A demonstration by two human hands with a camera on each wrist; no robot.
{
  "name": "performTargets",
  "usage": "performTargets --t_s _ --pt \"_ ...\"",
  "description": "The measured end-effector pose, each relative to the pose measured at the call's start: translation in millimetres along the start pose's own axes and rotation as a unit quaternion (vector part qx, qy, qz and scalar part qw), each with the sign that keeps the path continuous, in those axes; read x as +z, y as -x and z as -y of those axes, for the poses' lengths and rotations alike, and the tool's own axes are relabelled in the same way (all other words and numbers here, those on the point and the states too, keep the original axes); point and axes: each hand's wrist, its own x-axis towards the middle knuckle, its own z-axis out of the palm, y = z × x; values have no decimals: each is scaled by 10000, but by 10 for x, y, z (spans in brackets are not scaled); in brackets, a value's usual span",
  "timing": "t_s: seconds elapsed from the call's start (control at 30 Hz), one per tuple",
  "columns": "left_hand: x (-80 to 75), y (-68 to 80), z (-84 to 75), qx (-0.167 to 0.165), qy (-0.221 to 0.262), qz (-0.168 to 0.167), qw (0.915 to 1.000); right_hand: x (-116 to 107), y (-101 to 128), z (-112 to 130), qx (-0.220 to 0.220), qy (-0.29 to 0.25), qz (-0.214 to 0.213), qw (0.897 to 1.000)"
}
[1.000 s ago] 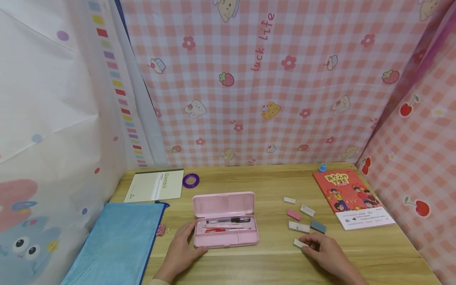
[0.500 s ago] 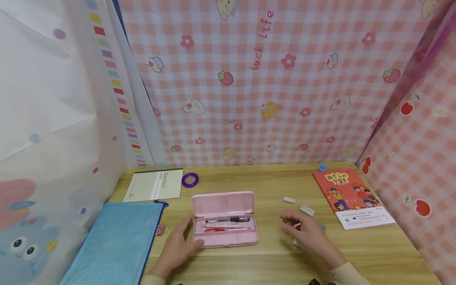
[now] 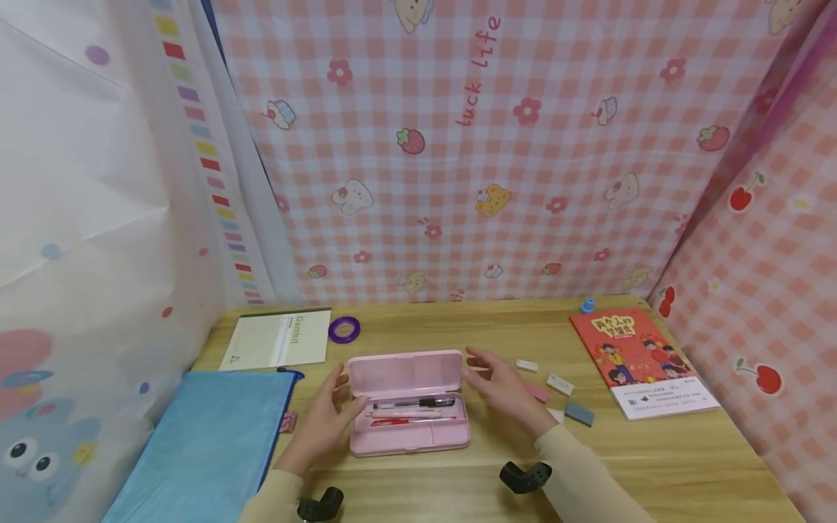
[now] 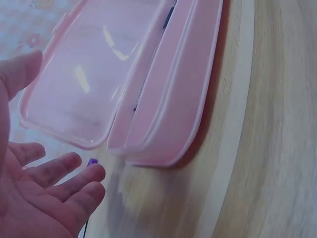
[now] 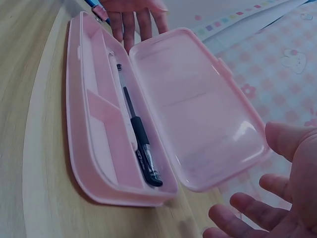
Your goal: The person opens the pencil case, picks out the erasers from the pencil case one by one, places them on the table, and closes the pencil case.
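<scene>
An open pink pencil case (image 3: 408,436) lies at the middle of the wooden desk (image 3: 686,465), its lid (image 3: 404,374) tilted back. Inside lie pens (image 3: 412,403), one black and one red. My left hand (image 3: 325,415) is open beside the case's left end, fingers spread, holding nothing. My right hand (image 3: 498,383) is open at the lid's right end, touching nothing I can see. In the left wrist view the left hand's palm (image 4: 39,198) faces the case (image 4: 163,99). The right wrist view shows the right hand (image 5: 277,198) beside the lid (image 5: 198,114) and the black pen (image 5: 141,146).
Several small erasers lie right of the case: white ones (image 3: 526,365) (image 3: 560,384), a pink one (image 3: 538,394), a grey-blue one (image 3: 579,414). A red book (image 3: 628,349) sits at far right. A blue zip pouch (image 3: 209,443), a notebook (image 3: 277,340) and a purple tape ring (image 3: 344,329) are at left. Curtains close in three sides.
My right hand has left the erasers at the front right and moved left and back to the lid's right end. My left hand has slid from the case's front corner up alongside the lid.
</scene>
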Motion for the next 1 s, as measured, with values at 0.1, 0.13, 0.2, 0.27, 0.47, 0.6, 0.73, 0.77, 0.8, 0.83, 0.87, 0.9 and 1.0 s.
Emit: performTargets --t_s 0.1,0.13,0.2,0.27,0.47,0.6,0.73,0.77,0.8,0.83,0.87,0.9,1.0 --pt "24 -8 -30 7 160 69 9998 54 -39 0 -4 -135 127 9998" --pt "31 -8 -43 14 203 82 9998 69 -42 5 1 -164 153 9997" --pt "43 -4 -67 38 274 97 9996 92 -41 14 37 -169 168 9997" --pt "50 8 -88 41 289 103 9995 107 -30 23 47 -176 147 9997" --pt "46 84 -132 168 284 49 9994 86 51 34 -70 -107 117 9999" --pt "14 215 -122 475 31 11 9989 44 179 -1 -384 404 322 9979" --pt "-6 383 -80 626 -385 14 9973 25 353 -56 -1017 991 544 9884" --pt "-2 419 -68 656 -480 31 9967 28 400 -69 -1154 1175 560 9848" --pt "5 449 -56 696 -551 34 9960 35 447 -81 -1242 1356 550 9814" --pt "16 471 -42 720 -631 43 9954 46 484 -93 -1355 1524 529 9776" --pt "30 487 -29 741 -707 49 9947 61 514 -105 -1437 1688 494 9739" --pt "47 498 -14 765 -799 53 9938 81 537 -117 -1497 1800 463 9711" --pt "104 503 33 759 -940 43 9927 156 566 -163 -1666 2064 332 9636"
